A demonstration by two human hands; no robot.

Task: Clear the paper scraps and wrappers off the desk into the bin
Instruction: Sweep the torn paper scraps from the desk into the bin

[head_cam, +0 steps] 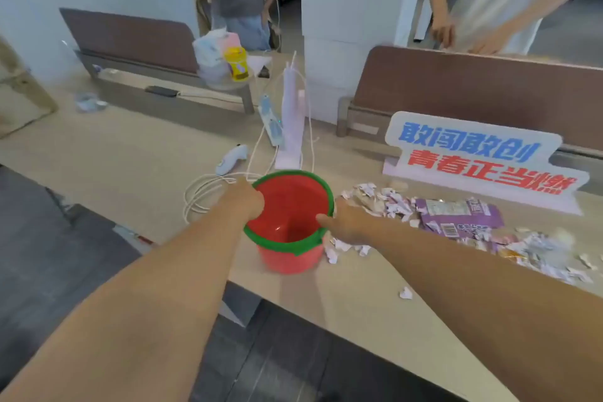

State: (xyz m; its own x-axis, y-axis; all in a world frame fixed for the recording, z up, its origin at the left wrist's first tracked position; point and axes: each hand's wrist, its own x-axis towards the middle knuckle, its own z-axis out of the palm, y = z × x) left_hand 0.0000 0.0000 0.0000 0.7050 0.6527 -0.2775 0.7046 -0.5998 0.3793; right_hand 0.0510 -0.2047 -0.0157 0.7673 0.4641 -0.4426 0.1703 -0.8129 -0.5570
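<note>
A red bin [290, 258] with a green rim stands near the front edge of the wooden desk [130, 160]; its inside looks empty. My left hand [243, 197] grips the rim on its left side. On the right side my right hand [346, 222] holds the rim, thumb over the edge. Torn white paper scraps [385, 197] lie heaped just right of the bin. A purple wrapper [456, 215] lies flat among them, and more scraps and wrappers [541, 251] spread toward the right edge. One loose scrap [405, 293] sits near the desk's front edge.
A standing sign with blue and red characters [479, 160] is behind the scraps. White cables [208, 192], a small white controller [231, 158] and a power strip [270, 121] lie behind the bin. Brown desk dividers [473, 88] run across the back. Two people stand beyond them.
</note>
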